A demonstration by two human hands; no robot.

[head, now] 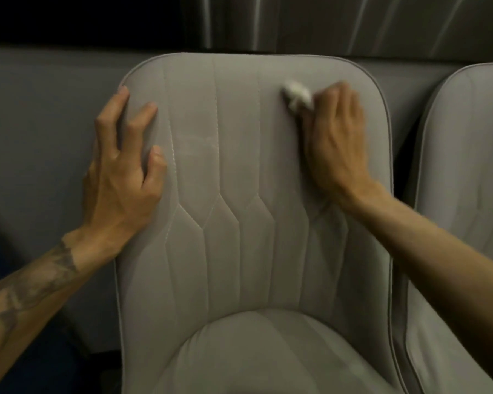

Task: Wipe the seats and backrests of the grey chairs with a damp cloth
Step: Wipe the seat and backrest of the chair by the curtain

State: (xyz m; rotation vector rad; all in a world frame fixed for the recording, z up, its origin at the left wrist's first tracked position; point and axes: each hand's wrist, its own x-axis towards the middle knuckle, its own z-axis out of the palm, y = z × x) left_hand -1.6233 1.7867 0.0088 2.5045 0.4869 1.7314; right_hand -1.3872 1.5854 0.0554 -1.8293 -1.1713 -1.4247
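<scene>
left hand: my fingers curl round the left edge of the backrest and grip it.
right hand: my fingers hold the cloth against the upper right of the backrest; this area is blurred.
cloth: white, bunched, showing past my right fingertips and touching the backrest.
seat: below the backrest, at the frame's lower edge.
second chair: just beside, on the right.

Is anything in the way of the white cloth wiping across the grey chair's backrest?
Only the left hand, gripping the left edge of the stitched grey backrest. The white cloth is upper right, in the right hand.
</scene>
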